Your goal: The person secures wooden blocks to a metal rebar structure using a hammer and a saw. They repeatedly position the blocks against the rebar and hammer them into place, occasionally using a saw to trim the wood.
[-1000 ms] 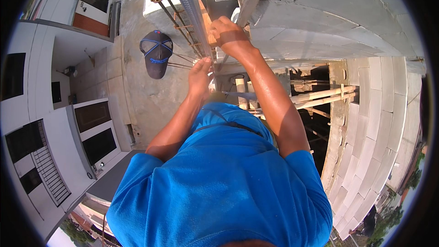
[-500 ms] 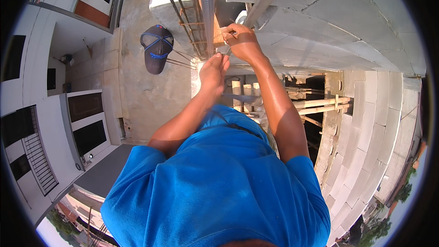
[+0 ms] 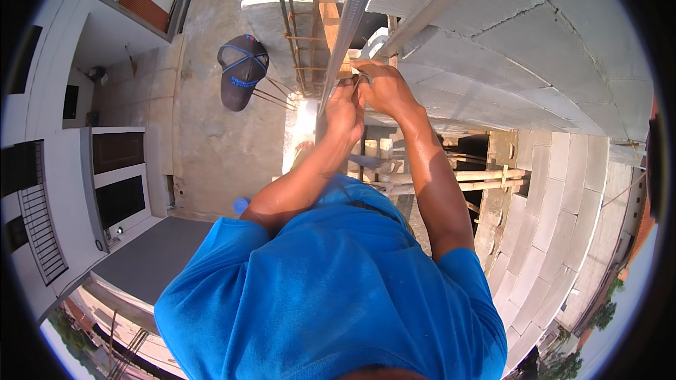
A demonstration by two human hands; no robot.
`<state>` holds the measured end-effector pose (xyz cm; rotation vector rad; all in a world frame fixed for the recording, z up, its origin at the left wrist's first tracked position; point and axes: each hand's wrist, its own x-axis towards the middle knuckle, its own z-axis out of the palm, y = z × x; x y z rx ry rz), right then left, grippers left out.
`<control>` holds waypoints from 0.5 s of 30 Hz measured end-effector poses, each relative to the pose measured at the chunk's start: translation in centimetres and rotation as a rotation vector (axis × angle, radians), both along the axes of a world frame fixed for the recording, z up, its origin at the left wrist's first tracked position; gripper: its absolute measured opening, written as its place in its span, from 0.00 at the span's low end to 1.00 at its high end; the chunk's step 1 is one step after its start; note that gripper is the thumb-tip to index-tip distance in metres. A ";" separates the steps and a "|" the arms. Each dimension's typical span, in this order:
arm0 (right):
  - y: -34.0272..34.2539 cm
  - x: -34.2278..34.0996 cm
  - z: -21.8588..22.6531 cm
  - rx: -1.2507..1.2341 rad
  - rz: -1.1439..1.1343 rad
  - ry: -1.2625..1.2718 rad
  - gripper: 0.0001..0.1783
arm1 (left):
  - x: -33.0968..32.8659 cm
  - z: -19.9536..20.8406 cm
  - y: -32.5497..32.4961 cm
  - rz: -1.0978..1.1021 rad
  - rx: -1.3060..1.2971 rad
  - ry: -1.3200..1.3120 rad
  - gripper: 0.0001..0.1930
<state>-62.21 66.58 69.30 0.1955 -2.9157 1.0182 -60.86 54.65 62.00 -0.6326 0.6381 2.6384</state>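
My two hands come together in front of me, beside the lower part of a shiny metal channel (image 3: 352,24). Fingers of my left hand (image 3: 343,112) are closed in a pinch just right of the channel's edge. My right hand (image 3: 387,90) is bent over from the right, its fingertips closed and meeting the left ones. Whatever small dark thing lies between them is too hidden to name. Right behind the fingertips stands a wooden board (image 3: 328,10). A cage of rusty rebar (image 3: 296,28) rises left of the board.
A dark cap with blue trim (image 3: 243,74) is at left, by several thin rods. Grey block walls (image 3: 521,49) stand close on the right. Below right, bamboo poles (image 3: 486,175) cross dark openings beside a concrete beam (image 3: 501,200). Concrete ground (image 3: 218,148) lies to the left.
My left hand has moved up and right to meet the right hand, and its fingers have closed. The view has shifted slightly; the channel now leans more.
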 end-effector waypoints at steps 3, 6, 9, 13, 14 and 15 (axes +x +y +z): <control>0.8 0.2 -0.1 0.102 0.117 0.091 0.20 | 0.2 0.0 -0.3 0.003 0.100 0.041 0.17; 1.4 0.0 -1.6 0.215 0.181 0.223 0.24 | 0.2 0.4 -0.8 -0.040 0.115 0.007 0.18; 1.6 -0.2 -2.6 0.213 0.177 0.227 0.27 | 0.5 1.2 -1.3 -0.101 0.077 0.008 0.19; 2.1 -0.3 -2.8 0.320 0.221 0.310 0.26 | 0.5 0.8 -1.8 -0.148 0.080 0.026 0.19; 2.0 -0.3 -2.7 0.340 0.234 0.314 0.26 | 0.5 0.6 -2.1 -0.160 0.089 0.016 0.19; 2.1 -0.3 -2.6 0.340 0.244 0.328 0.26 | 0.5 0.7 -2.4 -0.180 0.099 0.003 0.19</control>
